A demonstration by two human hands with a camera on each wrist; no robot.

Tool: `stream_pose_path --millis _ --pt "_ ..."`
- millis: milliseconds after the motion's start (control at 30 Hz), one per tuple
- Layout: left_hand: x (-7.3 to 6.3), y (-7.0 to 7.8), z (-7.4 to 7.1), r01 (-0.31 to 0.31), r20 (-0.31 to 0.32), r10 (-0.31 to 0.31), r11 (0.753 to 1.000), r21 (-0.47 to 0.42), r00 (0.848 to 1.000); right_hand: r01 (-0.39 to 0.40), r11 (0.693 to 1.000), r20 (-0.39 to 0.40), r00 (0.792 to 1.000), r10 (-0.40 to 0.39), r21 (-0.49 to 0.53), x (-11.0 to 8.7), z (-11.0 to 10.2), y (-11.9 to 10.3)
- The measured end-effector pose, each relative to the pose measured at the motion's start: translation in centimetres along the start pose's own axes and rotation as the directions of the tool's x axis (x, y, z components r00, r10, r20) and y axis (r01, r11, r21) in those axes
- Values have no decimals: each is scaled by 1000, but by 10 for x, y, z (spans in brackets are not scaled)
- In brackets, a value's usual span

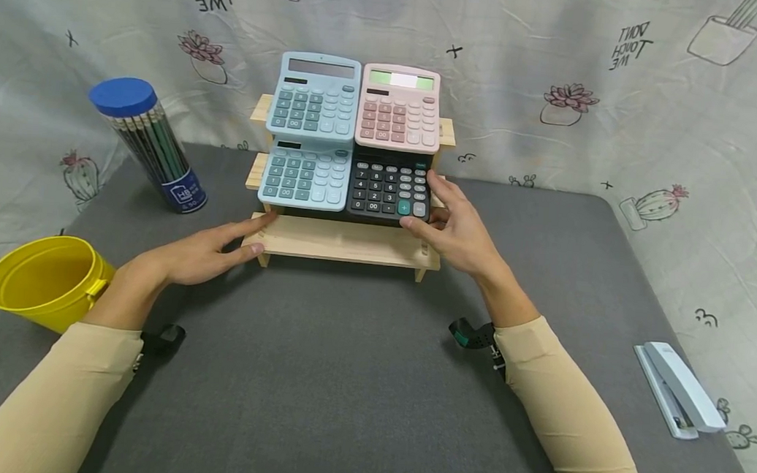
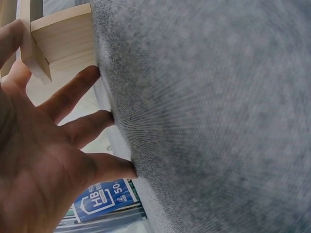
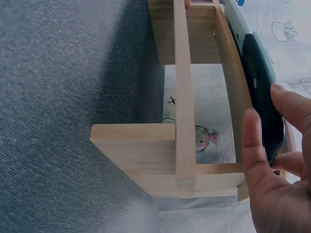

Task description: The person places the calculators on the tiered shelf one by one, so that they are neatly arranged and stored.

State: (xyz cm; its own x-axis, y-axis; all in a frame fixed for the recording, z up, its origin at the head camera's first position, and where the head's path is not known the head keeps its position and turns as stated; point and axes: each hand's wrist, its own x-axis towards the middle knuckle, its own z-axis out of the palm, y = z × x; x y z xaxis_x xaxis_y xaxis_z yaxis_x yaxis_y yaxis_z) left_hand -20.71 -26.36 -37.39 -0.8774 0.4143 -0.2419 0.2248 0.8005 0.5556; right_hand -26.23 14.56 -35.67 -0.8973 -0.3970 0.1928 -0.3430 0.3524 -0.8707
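Observation:
On a tiered wooden rack [image 1: 345, 241] lean two light blue calculators, the upper one [image 1: 313, 96] above the lower one [image 1: 305, 176]. A pink calculator [image 1: 399, 107] stands at the upper right, with a black calculator [image 1: 390, 190] below it. My right hand [image 1: 461, 231] grips the black calculator at its right side, the thumb near its lower corner; the right wrist view shows the black calculator [image 3: 260, 92] edge-on between thumb and fingers. My left hand [image 1: 199, 253] touches the left end of the bottom board. In the left wrist view its fingers [image 2: 73, 94] are spread and mostly straight.
At the left stand a blue-lidded tub of pencils [image 1: 154, 144] and a yellow bucket [image 1: 52, 280], close to my left forearm. A stapler [image 1: 680, 389] lies near the right edge of the grey table [image 1: 342, 380]. A printed curtain [image 1: 508, 77] hangs behind the rack.

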Motion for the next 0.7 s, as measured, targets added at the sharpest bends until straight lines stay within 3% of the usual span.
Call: stream_pose_path --millis 700 --pt "-1 0 0 -4 7 4 1000 -10 1000 23 998 -22 999 -24 -63 -4 5 6"
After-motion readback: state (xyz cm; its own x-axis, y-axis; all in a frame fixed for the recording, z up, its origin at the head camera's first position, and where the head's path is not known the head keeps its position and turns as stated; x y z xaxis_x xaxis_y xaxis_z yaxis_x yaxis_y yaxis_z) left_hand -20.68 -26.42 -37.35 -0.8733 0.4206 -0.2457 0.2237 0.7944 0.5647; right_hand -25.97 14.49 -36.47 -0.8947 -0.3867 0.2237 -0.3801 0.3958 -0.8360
